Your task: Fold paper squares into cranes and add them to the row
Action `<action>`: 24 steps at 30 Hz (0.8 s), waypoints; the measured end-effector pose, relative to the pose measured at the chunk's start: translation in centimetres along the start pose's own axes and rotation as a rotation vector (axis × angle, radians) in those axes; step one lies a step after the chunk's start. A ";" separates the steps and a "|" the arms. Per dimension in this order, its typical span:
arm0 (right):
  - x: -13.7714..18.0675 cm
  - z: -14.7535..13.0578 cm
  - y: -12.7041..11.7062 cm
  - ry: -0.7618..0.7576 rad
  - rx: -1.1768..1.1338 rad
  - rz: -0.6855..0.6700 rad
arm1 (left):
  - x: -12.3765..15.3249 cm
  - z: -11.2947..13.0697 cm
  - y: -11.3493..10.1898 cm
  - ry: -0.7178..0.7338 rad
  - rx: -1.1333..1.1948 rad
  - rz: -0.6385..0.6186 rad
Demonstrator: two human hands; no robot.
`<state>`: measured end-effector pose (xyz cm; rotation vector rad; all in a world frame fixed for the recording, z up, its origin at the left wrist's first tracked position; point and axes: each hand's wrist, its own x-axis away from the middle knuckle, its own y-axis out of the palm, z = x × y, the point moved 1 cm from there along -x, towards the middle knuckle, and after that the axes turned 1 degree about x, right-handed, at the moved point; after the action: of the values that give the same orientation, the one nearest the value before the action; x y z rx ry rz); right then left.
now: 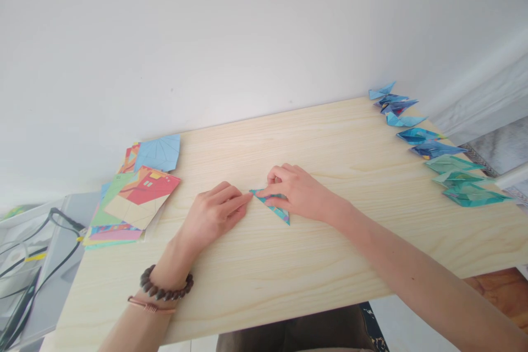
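Note:
A small folded triangle of teal patterned origami paper (280,212) lies on the light wooden table (264,275) in front of me. My right hand (295,190) is over it, thumb and fingers closed on the paper and hiding part of its upper side. At the triangle's left tip, my left hand (220,209) touches the corner with its fingertips, the fingers held together. Whether the left fingertips pinch the corner or only press it down, I cannot make out fully. A dark bead bracelet and a copper-coloured bangle circle my left wrist.
Several colourful paper sheets (140,198) are piled at the table's left. Along the right edge stands a row of folded blue and green paper shapes (421,135). A white wall (247,38) borders the back. Black cables (37,253) lie in a tray beyond the left edge.

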<state>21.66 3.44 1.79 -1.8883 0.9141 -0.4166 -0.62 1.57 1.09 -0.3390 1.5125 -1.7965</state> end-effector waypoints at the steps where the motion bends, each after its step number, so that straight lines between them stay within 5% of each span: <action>1: 0.0 0.0 0.0 0.001 0.003 -0.001 | 0.0 0.0 0.0 -0.014 0.013 0.015; 7: 0.0 0.1 0.3 -0.007 0.012 0.011 | -0.6 0.3 0.6 -0.196 0.096 0.118; 15: 0.0 -0.1 0.1 -0.012 0.025 0.008 | -1.0 0.9 0.9 -0.398 0.201 0.096; 24: 0.0 -0.1 0.0 0.004 0.024 -0.004 | -0.3 0.9 0.1 -0.034 -0.182 -0.007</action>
<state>21.57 3.32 1.84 -1.8683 0.9043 -0.4316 0.14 1.12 1.34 -0.4619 1.6560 -1.6538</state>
